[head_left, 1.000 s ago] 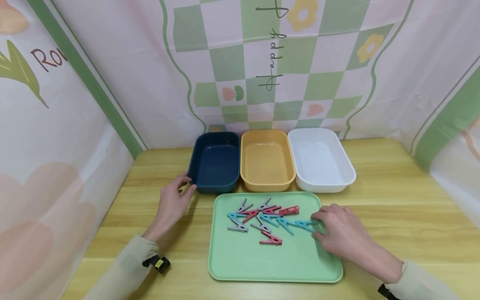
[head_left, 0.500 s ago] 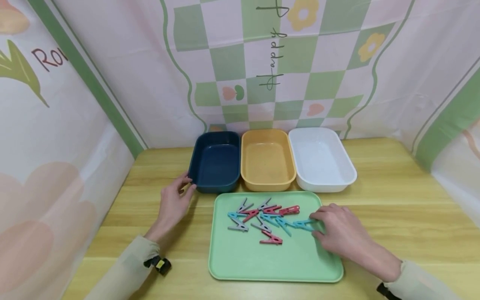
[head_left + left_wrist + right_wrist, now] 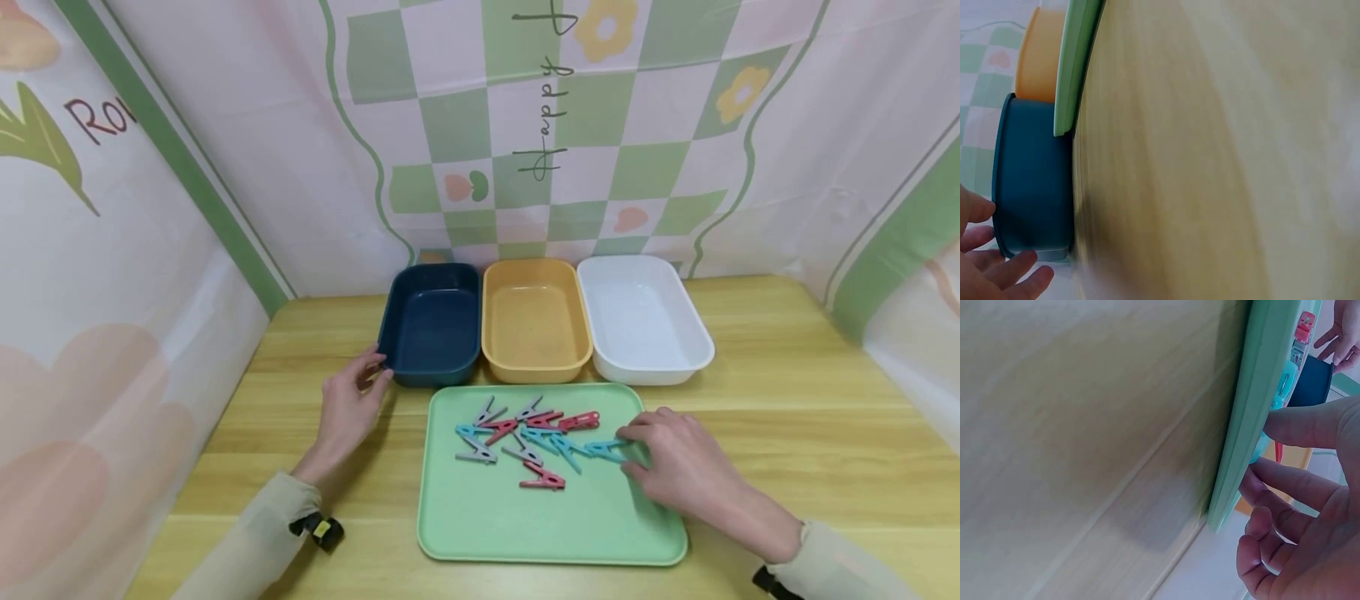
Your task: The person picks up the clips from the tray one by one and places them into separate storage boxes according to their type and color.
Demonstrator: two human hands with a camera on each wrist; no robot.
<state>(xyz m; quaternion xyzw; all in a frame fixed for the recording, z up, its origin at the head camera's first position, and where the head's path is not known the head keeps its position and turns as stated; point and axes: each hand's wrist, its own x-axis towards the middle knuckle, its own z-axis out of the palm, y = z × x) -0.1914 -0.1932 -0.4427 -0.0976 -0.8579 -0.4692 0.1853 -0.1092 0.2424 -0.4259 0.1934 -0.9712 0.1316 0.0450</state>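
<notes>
In the head view my right hand (image 3: 678,462) is over the right side of the green tray (image 3: 555,525). Its thumb and index finger pinch the handle end of a light blue clothespin (image 3: 606,451), and the right wrist view shows blue plastic between those fingertips. More clothespins lie in a loose cluster to the left: blue ones (image 3: 568,450), red ones (image 3: 543,477) and grey ones (image 3: 476,451). My left hand (image 3: 351,404) touches the near left corner of the navy bin (image 3: 431,371) with relaxed fingers; in the left wrist view the fingertips rest along that bin's wall (image 3: 1035,181).
A yellow bin (image 3: 536,312) and a white bin (image 3: 645,321) stand beside the navy one in a row behind the tray. All sit on a wooden table (image 3: 787,400) against a patterned cloth (image 3: 570,125).
My right hand has moved slightly left, bringing the pinched blue clothespin along; the neighbouring blue clothespin has shifted a little too. My left hand stays at the navy bin.
</notes>
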